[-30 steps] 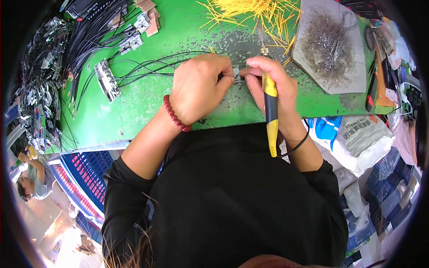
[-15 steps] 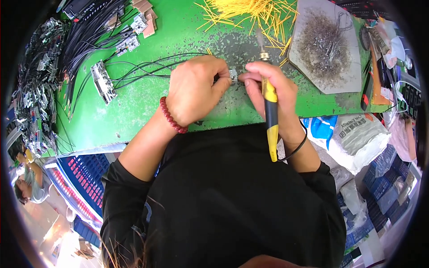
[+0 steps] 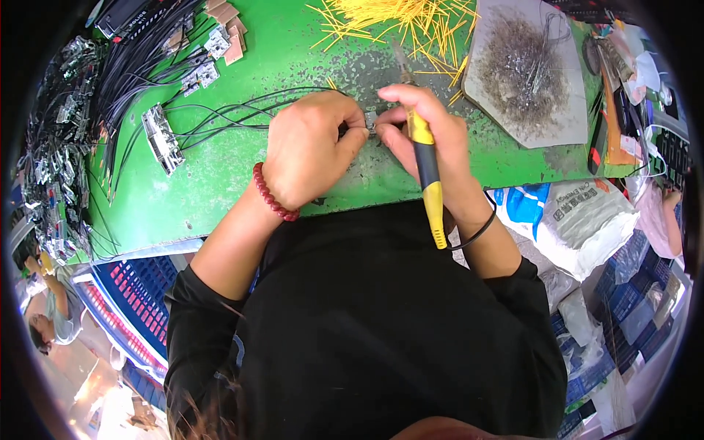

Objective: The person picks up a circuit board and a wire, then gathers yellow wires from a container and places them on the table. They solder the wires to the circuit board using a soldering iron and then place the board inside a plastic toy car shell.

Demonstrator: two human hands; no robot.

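My left hand (image 3: 312,139) is closed, its thumb and forefinger pinching a small silvery part (image 3: 370,119) at the table's middle. Thin black cables (image 3: 235,110) run leftward from behind that hand. Across from it, my right hand (image 3: 440,136) grips a yellow-and-black soldering iron (image 3: 427,165) between thumb and fingers. The iron's metal tip points away from me, above the tabletop and apart from the small part. My right fingertips reach close to the part's right side; whether they touch it I cannot tell. A silvery metal piece (image 3: 161,139) lies at the cables' left end.
Yellow sticks or wires (image 3: 396,22) lie scattered at the far middle. A grey board (image 3: 480,88) with dark residue is at far right. Bundled black cables (image 3: 139,66) and shiny parts (image 3: 62,147) crowd the left. Blue crates (image 3: 136,293) stand below the green table (image 3: 220,213).
My right hand has come slightly left, and the soldering iron's tip has tilted further left. My left hand keeps its pinch. The whole view has shifted a little.
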